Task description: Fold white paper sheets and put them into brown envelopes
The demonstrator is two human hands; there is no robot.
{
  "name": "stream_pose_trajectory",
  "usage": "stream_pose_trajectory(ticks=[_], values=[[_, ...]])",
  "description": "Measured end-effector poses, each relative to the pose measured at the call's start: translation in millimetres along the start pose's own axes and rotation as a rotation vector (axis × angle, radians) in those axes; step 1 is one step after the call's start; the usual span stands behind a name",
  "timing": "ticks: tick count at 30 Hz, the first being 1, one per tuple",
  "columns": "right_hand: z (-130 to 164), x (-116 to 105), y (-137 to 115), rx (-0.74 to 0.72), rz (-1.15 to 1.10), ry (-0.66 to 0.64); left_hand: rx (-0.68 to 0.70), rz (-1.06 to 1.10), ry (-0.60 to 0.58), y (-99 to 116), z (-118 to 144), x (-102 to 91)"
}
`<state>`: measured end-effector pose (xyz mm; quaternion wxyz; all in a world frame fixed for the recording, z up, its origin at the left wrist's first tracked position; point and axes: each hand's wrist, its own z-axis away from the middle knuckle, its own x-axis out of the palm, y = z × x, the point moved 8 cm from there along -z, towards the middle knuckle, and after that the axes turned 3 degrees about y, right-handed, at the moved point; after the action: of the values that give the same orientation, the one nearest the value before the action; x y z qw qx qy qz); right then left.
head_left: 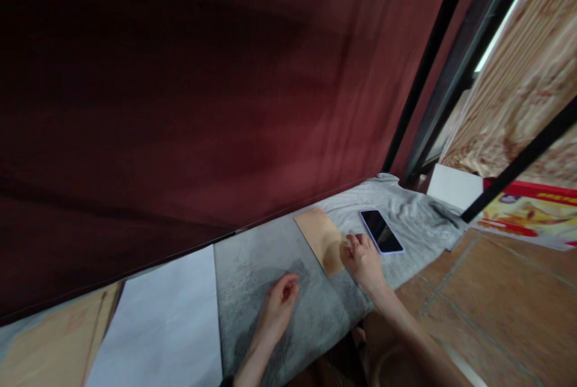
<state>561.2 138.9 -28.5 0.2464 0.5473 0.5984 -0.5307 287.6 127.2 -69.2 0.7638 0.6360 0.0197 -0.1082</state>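
Note:
A small tan paper piece, perhaps an envelope (318,234), lies flat on the grey cloth. My right hand (364,259) is at its right edge, with curled fingers that seem to pinch that edge; the fingertips are partly hidden. Just beyond this hand, a phone (381,232) with a dark screen and a pale purple case rests on the cloth. My left hand (280,301) hovers over the cloth, left of and nearer to me than the tan paper. Its fingers are loosely curled towards the thumb, and nothing shows in them.
A large white sheet (166,321) and a bigger brown envelope (58,339) lie to the left. Grey cloth (252,267) covers the narrow surface. Behind it rises a dark red panel (225,104). Black frame bars (421,83) stand right, near a printed red-yellow box (532,213) on tiles.

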Motion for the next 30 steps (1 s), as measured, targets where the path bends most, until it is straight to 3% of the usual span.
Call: stream_pose_trajectory(ticks=[4,9,15,22,26,30], values=[[2.5,21.2,-36.3,-0.184,-0.133,-0.005,0.062,-0.022,0.041,0.3,-2.5,-4.6],[16.1,53.3,-64.4,-0.270,-0.001,-0.079,0.124,-0.131,0.042,5.6,-1.8,-5.2],[26.7,69.7,-65.5,-0.259,0.154,-0.177,0.160,-0.265,0.018,15.9,4.3,-4.5],[28.1,76.3,-59.4,-0.304,0.204,-0.143,0.213,-0.387,0.039,21.8,11.5,-13.7],[27.8,74.9,-56.3,-0.319,0.168,-0.093,0.280,-0.568,0.100,26.7,19.4,-26.5],[29.7,72.9,-62.8,-0.347,0.043,-0.012,0.306,-0.794,0.232,32.5,26.1,-52.7]])
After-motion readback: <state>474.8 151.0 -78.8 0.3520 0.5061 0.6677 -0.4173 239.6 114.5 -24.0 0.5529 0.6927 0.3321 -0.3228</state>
